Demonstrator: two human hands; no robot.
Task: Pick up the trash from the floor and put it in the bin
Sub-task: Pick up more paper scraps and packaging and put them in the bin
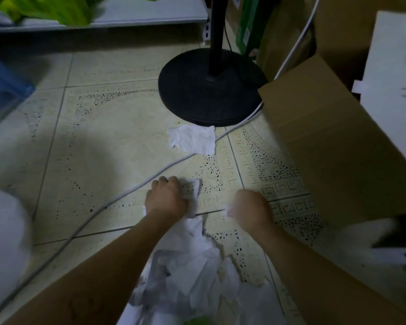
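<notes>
My left hand (165, 198) is closed around crumpled white paper (193, 193) low over the tiled floor. From it a white plastic bag (192, 266) hangs down between my forearms. My right hand (250, 208) is fisted beside it, and a small bit of white paper (227, 208) shows at its fingers. Another crumpled white tissue (192, 139) lies on the floor farther ahead, touching the edge of the black fan base (209, 90). No bin is clearly in view.
A grey cable (117, 198) runs diagonally across the tiles from the fan base to the lower left. A cardboard box (333, 141) stands at the right. A blue container (2, 90) sits at the left, under a shelf (127, 18).
</notes>
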